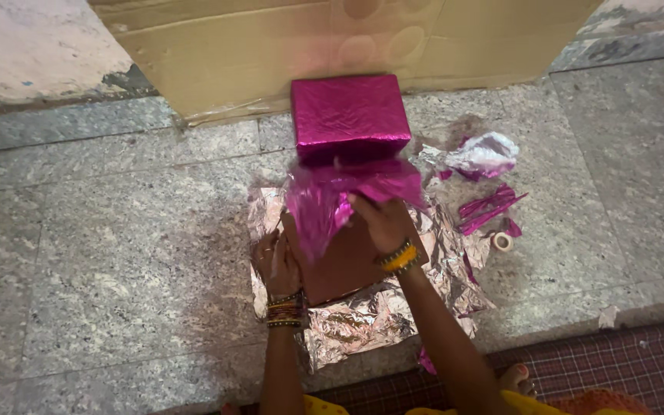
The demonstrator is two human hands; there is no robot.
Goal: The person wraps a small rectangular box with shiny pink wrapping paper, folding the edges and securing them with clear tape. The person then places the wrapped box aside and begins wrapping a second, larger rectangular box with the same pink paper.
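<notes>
Brown box (343,261) on foil sheet (363,315). Right hand (382,219) pinches magenta wrap (332,196) over it; left hand (277,265) flat against box's left side. Wrapped box (350,115) just behind; scraps (489,207), tape roll (503,241) right.

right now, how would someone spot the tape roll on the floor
Start at the big cardboard sheet against the wall, then drop past the finished pink wrapped box to the pink foil scraps right of the hands. The tape roll lies just below them: a small pale ring, the only round thing there.

Stone floor (101,253) — foil sheet (363,319), wrapped box (350,115), tape roll (502,241).
</notes>
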